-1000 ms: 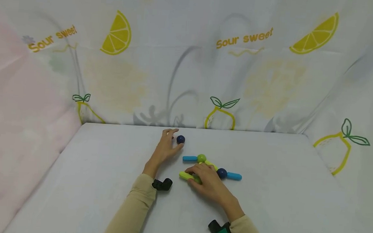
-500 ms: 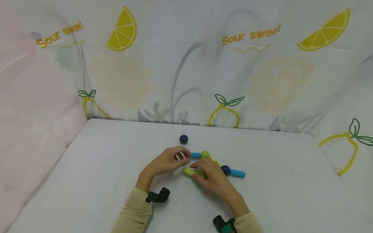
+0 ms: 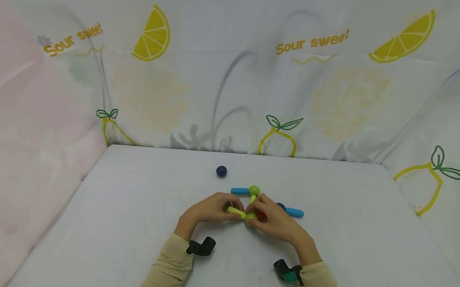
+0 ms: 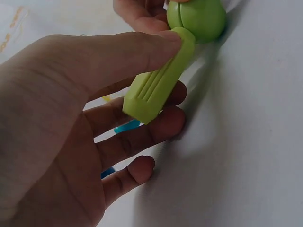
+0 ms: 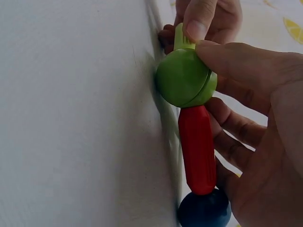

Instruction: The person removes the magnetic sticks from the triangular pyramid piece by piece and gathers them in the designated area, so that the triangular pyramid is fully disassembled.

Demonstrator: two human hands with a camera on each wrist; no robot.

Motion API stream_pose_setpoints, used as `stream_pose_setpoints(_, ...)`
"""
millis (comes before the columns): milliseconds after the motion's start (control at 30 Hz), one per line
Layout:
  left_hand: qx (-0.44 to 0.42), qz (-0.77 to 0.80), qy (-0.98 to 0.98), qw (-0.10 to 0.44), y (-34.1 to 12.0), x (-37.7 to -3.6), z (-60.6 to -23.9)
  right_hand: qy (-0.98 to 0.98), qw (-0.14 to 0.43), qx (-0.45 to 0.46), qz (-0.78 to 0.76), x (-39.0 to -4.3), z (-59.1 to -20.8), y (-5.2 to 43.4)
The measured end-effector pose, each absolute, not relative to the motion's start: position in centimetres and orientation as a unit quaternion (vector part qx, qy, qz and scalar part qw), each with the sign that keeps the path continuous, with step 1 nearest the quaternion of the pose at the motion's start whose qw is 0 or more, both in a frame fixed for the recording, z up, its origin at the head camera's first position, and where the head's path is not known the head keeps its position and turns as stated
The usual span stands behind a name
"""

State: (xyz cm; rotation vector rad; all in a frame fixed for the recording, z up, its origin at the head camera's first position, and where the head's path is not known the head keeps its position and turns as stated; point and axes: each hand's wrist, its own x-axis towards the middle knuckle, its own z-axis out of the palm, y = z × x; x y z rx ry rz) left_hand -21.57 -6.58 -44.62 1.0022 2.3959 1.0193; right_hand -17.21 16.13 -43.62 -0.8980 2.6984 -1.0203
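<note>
To either side of the left hand [image 3: 217, 206] and right hand [image 3: 277, 220], white tabletop [image 3: 126, 225] leaves room. The left, thumb against fingers, pinches a grooved yellow-green plastic rod [image 4: 154, 90]; the right curls round the glossy green ball [image 5: 182, 78] touching it. Just beyond, a straight blue rod [image 3: 239, 191] and second green ball [image 3: 254, 190] obstruct; farther, near the far edge, a navy ball [image 3: 221, 171].

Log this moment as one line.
left hand: pinches lime stick | right hand: holds green ball | red stick: between that ball and a navy ball | lone dark ball: apart, beyond both hands
</note>
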Motion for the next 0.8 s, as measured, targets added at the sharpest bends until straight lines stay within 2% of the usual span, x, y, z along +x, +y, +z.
stream_pose_setpoints(233, 0.366, 0.355, 0.845, 0.161, -6.21, -21.36, -44.64, 0.891, 0.060, -0.299, -0.337, -17.27, -43.70, 16.17)
stream_pose_setpoints(800, 0.362, 0.364, 0.833, 0.206, -7.01, -21.54, -44.69, 0.892, 0.059, -0.304, -0.330, -17.27, -43.90, 16.09)
